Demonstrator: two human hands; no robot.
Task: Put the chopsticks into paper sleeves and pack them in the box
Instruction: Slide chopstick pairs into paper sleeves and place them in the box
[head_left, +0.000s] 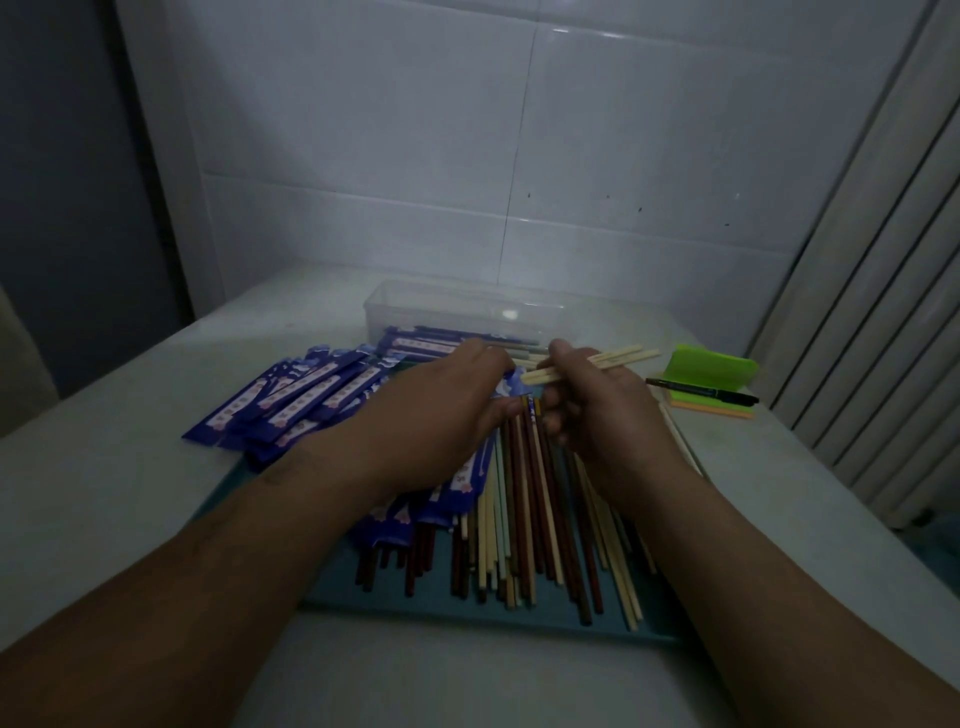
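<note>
In the right hand (597, 410), a pale chopstick pair (605, 359), grip closed round the middle, thick ends sticking out to the right, tips aimed left. Just beside it the left hand (447, 410), thumb and fingers curled in a pinching grip on the mouth of a blue paper sleeve (508, 387) (mostly hidden under the palm). Pale tips right at that opening; touching or not, hard to tell in the dim light. Under both wrists, loose chopsticks (530, 519) in a heap, dark red, brown and pale, lying lengthwise on a teal tray (467, 608). At the left of the heap, below the left forearm, some sleeved chopsticks (415, 512) with dark ends poking out toward the camera. Further left, spilling off the tray onto the white bench (104, 493), a fanned pile of blue sleeves (301, 400). Beyond the hands, near the tiled wall (571, 130), a clear plastic box (467, 304), lid off, with a few blue-sleeved pairs (415, 343) along its near side; inside or against it, not clear. To the right on the bench, green sticky notes (717, 371) and a black pen (701, 389) resting on an orange pad (711, 410). At the far right, a white radiator (872, 312).
</note>
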